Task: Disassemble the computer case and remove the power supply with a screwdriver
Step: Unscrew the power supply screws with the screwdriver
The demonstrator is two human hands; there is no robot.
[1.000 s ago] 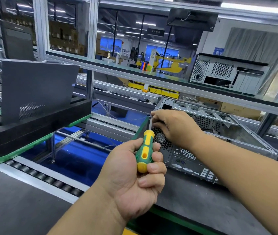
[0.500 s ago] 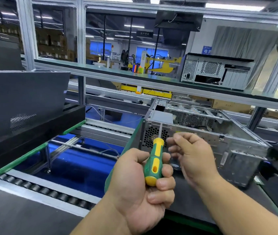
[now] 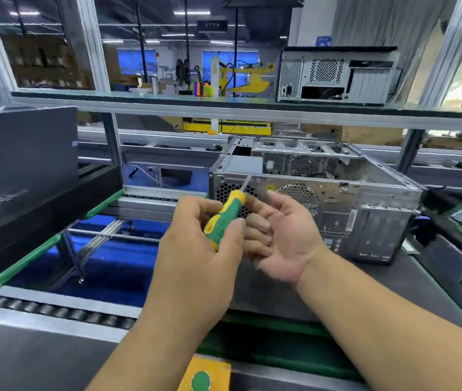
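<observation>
A silver computer case [image 3: 365, 198] with its side panel off lies on the dark pallet, rear panel toward me. The grey power supply [image 3: 242, 165] sits in its left rear corner, behind a honeycomb grille. My left hand [image 3: 193, 249] grips the green and yellow screwdriver [image 3: 224, 218] by the handle. Its shaft points up at the top edge of the rear panel, over the grille. My right hand [image 3: 294, 232] is palm up just right of the handle, with its fingers reaching behind the handle. Nothing shows in that palm.
A black side panel [image 3: 21, 165] stands in a black foam tray at the left. A roller conveyor [image 3: 55, 309] runs along the near left. A second case [image 3: 337, 77] sits on the upper shelf. A yellow box with a green button [image 3: 201, 379] is at the bottom edge.
My right hand left the screwdriver tip at the case, drew back toward me and turned palm up. The left hand pulled the screwdriver back and tilted it to the right.
</observation>
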